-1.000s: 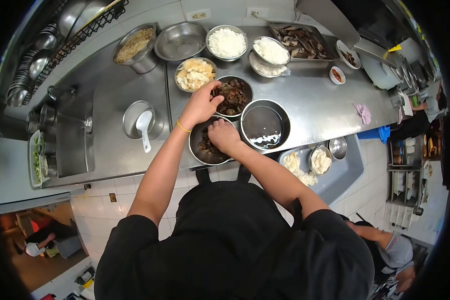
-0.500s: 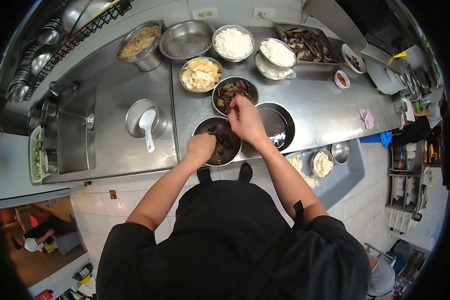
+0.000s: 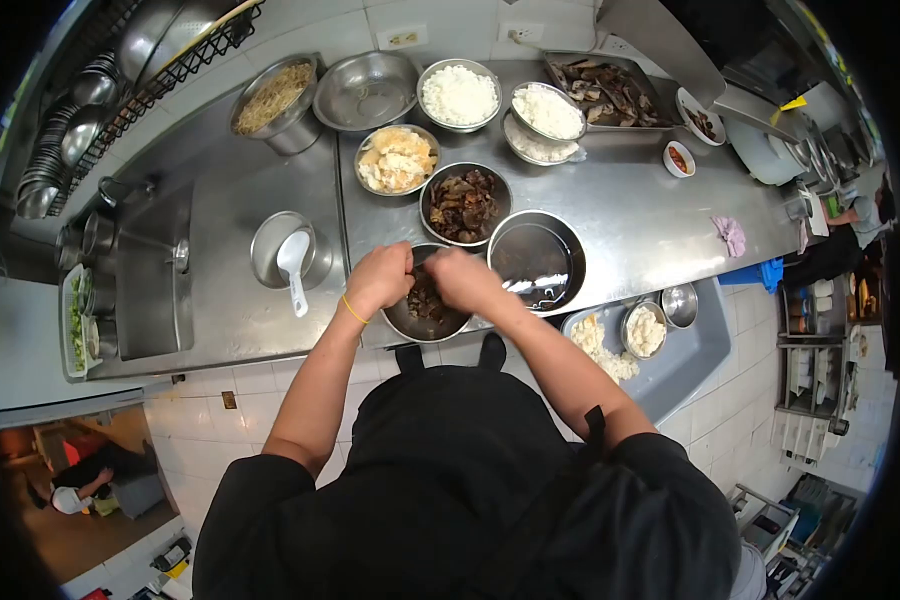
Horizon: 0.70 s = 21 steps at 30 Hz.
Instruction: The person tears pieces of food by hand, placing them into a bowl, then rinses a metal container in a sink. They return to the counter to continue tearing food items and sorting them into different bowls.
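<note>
Both hands are over a steel bowl (image 3: 403, 322) holding dark brown pieces, near the counter's front edge. My left hand (image 3: 382, 277) is closed at the bowl's upper left rim; what its fingers hold is too small to name. At the upper right of the same bowl, my right hand (image 3: 462, 280) is blurred and its fingers cannot be made out. Just behind stands a bowl of dark brown pieces (image 3: 465, 205). To the right, a wide bowl (image 3: 536, 262) holds dark liquid.
Behind are bowls of white food (image 3: 460, 95), a pale yellow-white food bowl (image 3: 397, 160) and a tray of dark pieces (image 3: 610, 92). A pot with a white scoop (image 3: 294, 258) stands left, near the sink (image 3: 155, 280). A grey tub (image 3: 685, 365) sits lower right. Other people are farther off.
My right hand has moved from the rear bowl of dark pieces down to the front bowl. My left hand has risen from inside the front bowl to its upper left rim.
</note>
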Tool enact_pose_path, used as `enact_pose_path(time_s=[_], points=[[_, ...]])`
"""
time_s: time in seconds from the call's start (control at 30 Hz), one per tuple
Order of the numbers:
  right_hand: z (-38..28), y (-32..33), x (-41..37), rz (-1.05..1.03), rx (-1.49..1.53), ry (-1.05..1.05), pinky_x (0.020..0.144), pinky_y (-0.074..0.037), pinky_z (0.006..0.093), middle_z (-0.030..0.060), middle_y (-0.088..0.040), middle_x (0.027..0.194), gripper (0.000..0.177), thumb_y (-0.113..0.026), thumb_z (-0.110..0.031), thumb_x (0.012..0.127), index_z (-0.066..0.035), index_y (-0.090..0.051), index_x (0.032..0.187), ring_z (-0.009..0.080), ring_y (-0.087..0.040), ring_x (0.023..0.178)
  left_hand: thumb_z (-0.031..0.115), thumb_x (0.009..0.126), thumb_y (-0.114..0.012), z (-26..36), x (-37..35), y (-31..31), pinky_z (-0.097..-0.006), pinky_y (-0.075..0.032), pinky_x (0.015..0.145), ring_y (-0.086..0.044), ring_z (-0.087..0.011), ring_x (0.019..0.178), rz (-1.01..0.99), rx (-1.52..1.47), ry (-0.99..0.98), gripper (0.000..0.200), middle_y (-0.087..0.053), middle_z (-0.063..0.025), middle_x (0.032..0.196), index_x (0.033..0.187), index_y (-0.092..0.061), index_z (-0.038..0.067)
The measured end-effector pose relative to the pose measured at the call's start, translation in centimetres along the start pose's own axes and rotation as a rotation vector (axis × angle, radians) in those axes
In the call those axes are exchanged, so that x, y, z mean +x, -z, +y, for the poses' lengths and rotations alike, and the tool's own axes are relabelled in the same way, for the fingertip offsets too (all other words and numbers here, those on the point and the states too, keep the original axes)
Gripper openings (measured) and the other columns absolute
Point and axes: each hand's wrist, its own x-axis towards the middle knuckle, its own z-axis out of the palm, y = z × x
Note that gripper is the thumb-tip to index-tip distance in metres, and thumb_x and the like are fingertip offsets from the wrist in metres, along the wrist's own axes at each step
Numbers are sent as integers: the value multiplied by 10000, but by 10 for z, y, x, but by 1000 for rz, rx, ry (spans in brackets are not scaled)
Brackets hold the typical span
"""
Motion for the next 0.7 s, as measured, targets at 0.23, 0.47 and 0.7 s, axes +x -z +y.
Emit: enact_pose_path(time_s=[0.23,0.47,0.7], points=[[-9,-52,-3,35,-194,118,864,-523,416,165,-655,1013,198,-599,-94,811,-21,-663,983,317,-621,1006,135,824,-694,27,29,6,-397,-529,716,-678,-324,794,368,-256,-104,220,-691,-179,903,982,-621,0],[-20,-2,-16,354,-6,46,836,-504,436,184,-574,963,239,-636,-33,739,16,-565,961,356,-571,954,104,870,-644,10,46,4,-351,-539,661,-694,-225,761,250,-539,-57,187,-711,-172,920,1016,-655,-12],[27,59,11,853,82,11,781,-474,461,201,-568,935,103,-585,-22,871,6,-585,970,404,-535,911,12,772,-596,-2,19,-65,-468,-556,717,-686,-373,803,227,174,-102,143,-675,-231,905,881,-688,3]])
